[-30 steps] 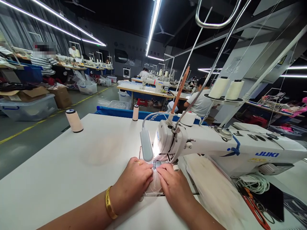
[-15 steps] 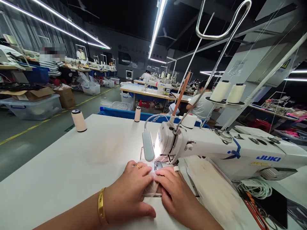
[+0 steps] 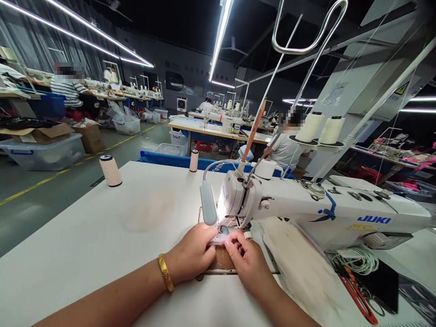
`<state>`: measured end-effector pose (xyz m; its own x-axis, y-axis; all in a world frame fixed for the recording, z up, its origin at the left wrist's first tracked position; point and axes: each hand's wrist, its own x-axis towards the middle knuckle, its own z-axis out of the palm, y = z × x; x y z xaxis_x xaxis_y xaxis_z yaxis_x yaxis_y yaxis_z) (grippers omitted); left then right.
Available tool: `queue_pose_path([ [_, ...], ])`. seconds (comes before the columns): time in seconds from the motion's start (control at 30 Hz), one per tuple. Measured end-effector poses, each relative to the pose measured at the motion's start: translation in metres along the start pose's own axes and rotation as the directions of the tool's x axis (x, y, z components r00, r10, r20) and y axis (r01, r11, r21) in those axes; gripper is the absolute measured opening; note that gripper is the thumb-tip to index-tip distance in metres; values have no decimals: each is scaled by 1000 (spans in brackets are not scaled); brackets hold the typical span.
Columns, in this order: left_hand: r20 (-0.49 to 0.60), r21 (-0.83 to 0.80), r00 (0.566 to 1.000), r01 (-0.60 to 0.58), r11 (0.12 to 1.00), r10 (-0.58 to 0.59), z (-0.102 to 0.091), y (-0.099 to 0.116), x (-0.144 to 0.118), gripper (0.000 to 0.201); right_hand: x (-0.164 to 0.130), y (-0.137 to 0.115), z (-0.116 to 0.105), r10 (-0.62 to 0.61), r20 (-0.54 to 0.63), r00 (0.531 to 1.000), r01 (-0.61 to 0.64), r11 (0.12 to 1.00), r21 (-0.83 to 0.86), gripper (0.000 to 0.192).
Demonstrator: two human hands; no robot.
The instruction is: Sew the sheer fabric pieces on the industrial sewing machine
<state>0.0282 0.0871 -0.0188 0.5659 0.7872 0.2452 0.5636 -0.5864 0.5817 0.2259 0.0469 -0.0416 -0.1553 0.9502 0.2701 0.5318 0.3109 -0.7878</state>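
Note:
A small piece of thin, whitish fabric (image 3: 220,239) lies under the needle area of a white sewing machine (image 3: 293,200). My left hand (image 3: 190,252), with a gold bracelet on the wrist, closes on the fabric's left side between thumb and fingers. On the other side, my right hand (image 3: 250,259) pinches the right edge, its remaining fingers curled. The presser foot is partly hidden behind the fingers and the machine head. A grey lamp (image 3: 208,203) hangs just above my left hand and lights the spot. Below the fabric, a brown plate (image 3: 223,260) with loose thread bits shows between my hands.
Two thread cones, one near (image 3: 111,171) and one farther (image 3: 194,161), stand on the white table (image 3: 81,240). Right of the machine bed lies pale material under plastic (image 3: 299,268). Orange-handled scissors (image 3: 357,295) and a coiled cable (image 3: 359,260) rest at the right. A co-worker (image 3: 286,147) sits ahead.
My hands have gone from lying flat with fingers stretched to gripping the fabric's edges. The left hand has drawn in its fingers, and the brown plate below the fabric is now more exposed.

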Motion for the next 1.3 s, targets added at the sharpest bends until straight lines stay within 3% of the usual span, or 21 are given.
queue_pose_path([
  [0.13,-4,-36,999,-54,998,54,-6,0,3,21,0,1,1,2,6,1000,-2,1000,-6,28],
  [0.2,-15,-9,991,-135,991,135,-7,0,3,24,-1,3,1,-32,7,999,33,998,-62,25],
  [0.3,-41,121,957,-281,952,288,-4,-3,-2,27,-6,6,-3,-179,95,979,196,957,-216,20],
  [0.37,-69,207,929,-342,917,363,2,-6,-10,27,-10,6,-7,-293,185,938,337,894,-295,20],
  [0.5,-59,221,911,-388,895,409,9,-11,-25,26,-14,4,-14,-386,257,886,459,808,-369,22],
  [0.67,-23,247,919,-377,893,394,10,-10,-27,27,-14,3,-15,-396,271,878,476,784,-399,24],
  [1.03,10,294,930,-353,888,367,6,-17,-18,20,-11,12,-12,-334,265,905,424,772,-473,26],
  [1.3,69,299,916,-396,868,395,5,-15,-21,21,-11,14,-11,-361,253,897,440,776,-452,30],
])
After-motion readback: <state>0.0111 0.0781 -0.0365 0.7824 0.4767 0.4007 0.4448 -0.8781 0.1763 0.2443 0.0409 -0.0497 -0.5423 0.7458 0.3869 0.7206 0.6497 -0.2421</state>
